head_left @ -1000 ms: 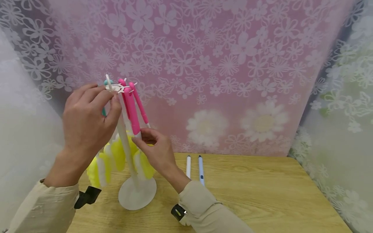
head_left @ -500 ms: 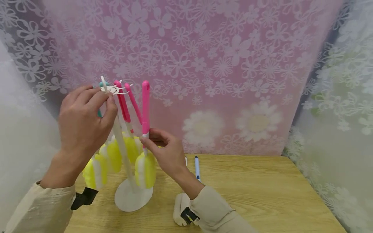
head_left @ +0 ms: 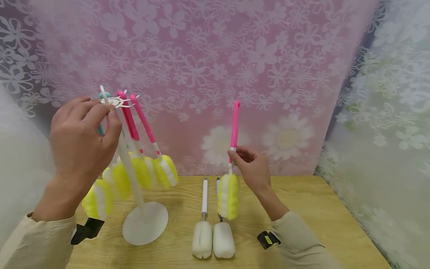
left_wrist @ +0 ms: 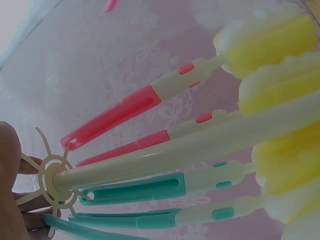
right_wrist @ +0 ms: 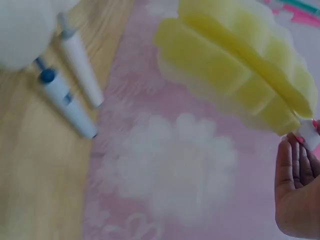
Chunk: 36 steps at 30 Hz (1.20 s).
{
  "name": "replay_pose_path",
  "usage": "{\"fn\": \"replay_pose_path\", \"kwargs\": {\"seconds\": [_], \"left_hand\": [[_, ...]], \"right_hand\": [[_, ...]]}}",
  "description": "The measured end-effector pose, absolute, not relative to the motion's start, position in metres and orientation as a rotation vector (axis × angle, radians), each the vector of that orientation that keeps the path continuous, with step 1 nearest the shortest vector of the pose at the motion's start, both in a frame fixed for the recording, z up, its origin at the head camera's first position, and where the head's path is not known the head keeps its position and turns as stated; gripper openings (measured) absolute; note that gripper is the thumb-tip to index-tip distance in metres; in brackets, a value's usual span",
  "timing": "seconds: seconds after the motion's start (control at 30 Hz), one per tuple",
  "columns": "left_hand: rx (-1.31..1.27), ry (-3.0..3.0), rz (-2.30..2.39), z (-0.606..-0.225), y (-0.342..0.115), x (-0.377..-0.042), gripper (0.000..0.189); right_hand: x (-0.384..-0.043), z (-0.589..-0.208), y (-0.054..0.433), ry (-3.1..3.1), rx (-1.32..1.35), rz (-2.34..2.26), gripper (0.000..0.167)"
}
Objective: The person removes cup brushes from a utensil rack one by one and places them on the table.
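My left hand [head_left: 84,138] pinches the hooked ring [head_left: 114,102] at the top of a white stand [head_left: 131,179]. Two pink-handled sponge brushes [head_left: 144,119] hang from its hooks, and the left wrist view shows several teal-handled brushes [left_wrist: 145,192] hanging beside them. Well to the right of the stand, my right hand [head_left: 253,166] grips another pink-handled bottle brush [head_left: 235,127] at its white neck. It is upright, handle on top, its yellow-and-white sponge [right_wrist: 235,70] hanging below the fingers. My left fingertips are partly hidden behind the ring.
Two brushes with white sponge heads lie side by side on the wooden table [head_left: 285,231]: one white-handled [head_left: 202,239], one blue-handled [head_left: 224,239]. The stand's round base [head_left: 145,228] sits to their left. A pink flowered curtain [head_left: 215,56] hangs behind.
My right hand has lifted the pink-handled brush off the stand's hook and carried it to the right. My left hand has kept its hold on the ring.
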<state>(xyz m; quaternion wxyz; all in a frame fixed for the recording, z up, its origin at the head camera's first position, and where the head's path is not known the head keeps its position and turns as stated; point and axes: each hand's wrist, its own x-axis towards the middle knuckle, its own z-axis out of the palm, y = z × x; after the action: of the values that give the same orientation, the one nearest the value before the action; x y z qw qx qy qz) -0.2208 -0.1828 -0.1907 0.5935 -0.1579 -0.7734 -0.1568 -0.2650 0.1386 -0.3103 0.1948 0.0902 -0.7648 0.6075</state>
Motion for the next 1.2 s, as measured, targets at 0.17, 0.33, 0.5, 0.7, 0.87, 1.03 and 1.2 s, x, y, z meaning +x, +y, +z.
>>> {"fn": "replay_pose_path", "kwargs": {"seconds": [0.17, 0.33, 0.5, 0.7, 0.87, 1.03, 1.2], "left_hand": [[-0.347, -1.794, -0.368, -0.191, -0.187, -0.218, 0.043], [-0.341, -1.804, -0.366, -0.191, -0.188, -0.217, 0.044], [-0.35, -1.806, -0.368, -0.192, -0.186, -0.218, 0.044], [-0.353, -1.811, -0.362, -0.191, -0.184, -0.219, 0.045], [-0.357, -1.814, -0.359, -0.191, -0.182, -0.221, 0.045], [-0.359, -1.814, -0.359, -0.191, -0.181, -0.221, 0.045], [-0.359, -1.811, -0.368, -0.192, -0.181, -0.22, 0.043]], "right_hand": [[-0.273, -0.342, 0.164, -2.291, 0.071, 1.755, 0.032], [-0.277, -0.38, 0.179, -2.474, -0.075, 1.767, 0.03], [-0.276, -0.412, 0.186, -2.608, -0.16, 1.71, 0.029], [-0.273, -0.437, 0.187, -2.675, -0.212, 1.612, 0.026], [-0.273, -0.452, 0.187, -2.723, -0.22, 1.515, 0.025], [-0.272, -0.454, 0.183, -2.751, -0.179, 1.501, 0.025], [-0.271, -0.456, 0.179, -2.809, -0.139, 1.467, 0.026]]}}
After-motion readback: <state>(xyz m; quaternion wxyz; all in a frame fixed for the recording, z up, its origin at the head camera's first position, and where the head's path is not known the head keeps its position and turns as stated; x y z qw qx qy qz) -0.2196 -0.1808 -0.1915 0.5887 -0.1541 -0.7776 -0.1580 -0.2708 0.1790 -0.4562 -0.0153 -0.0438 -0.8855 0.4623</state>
